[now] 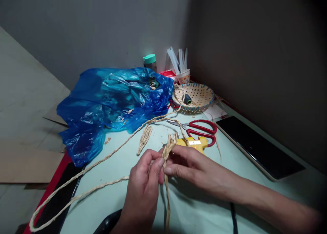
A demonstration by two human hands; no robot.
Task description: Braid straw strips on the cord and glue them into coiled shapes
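Observation:
My left hand (144, 183) and my right hand (191, 167) meet over the pale green table (230, 159), both pinching a short piece of braided straw (167, 152) that stands upright between the fingertips. Loose strands of it hang down below my hands. A long braided straw cord (102, 159) runs from the woven basket across the table and loops off the left edge. A small flat braided leaf shape (144, 138) lies just beyond my left hand. A yellow glue gun (195, 143) sits right behind my right hand.
Red-handled scissors (201, 128) lie beyond the glue gun. A woven basket (193, 98) holds a small dark object. A crumpled blue plastic bag (112, 101) fills the left. A cup of glue sticks (182, 70), a green-capped jar (150, 61) and a dark tablet (258, 145) stand nearby.

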